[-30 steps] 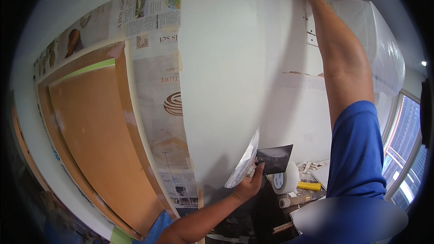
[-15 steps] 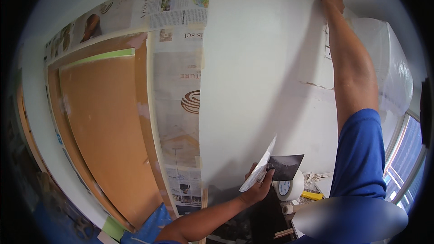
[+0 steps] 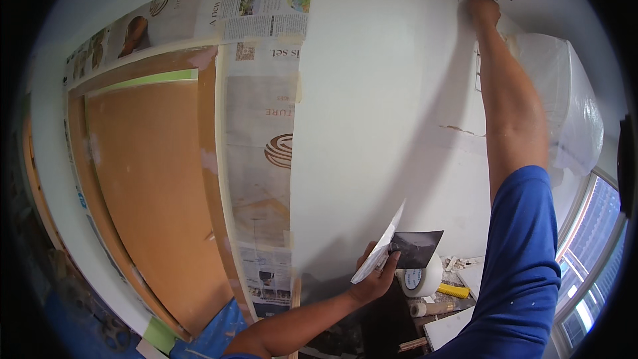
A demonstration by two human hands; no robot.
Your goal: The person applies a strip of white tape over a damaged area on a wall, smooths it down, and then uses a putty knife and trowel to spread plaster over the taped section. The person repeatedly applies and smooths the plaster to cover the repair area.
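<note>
Shifted rightward since half a second ago, the raised right hand [image 3: 483, 12] now presses at the seam where the smooth white wall [image 3: 372, 113] meets the ceiling; whether its fingers are closed I cannot tell. Low down, the left hand [image 3: 373, 278] stays clamped on two flat plaster blades, a pale trowel [image 3: 380, 254] and a dark square hawk [image 3: 416, 248]. Newspaper sheets [image 3: 259, 153] mask the orange wooden door's [image 3: 149, 193] frame. A tape roll [image 3: 417, 279] sits below.

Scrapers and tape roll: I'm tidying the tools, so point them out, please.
scrapers [image 3: 399, 249], head view, on the dark blade held in the left hand.
tape roll [image 3: 417, 279], head view, on its white side.
</note>
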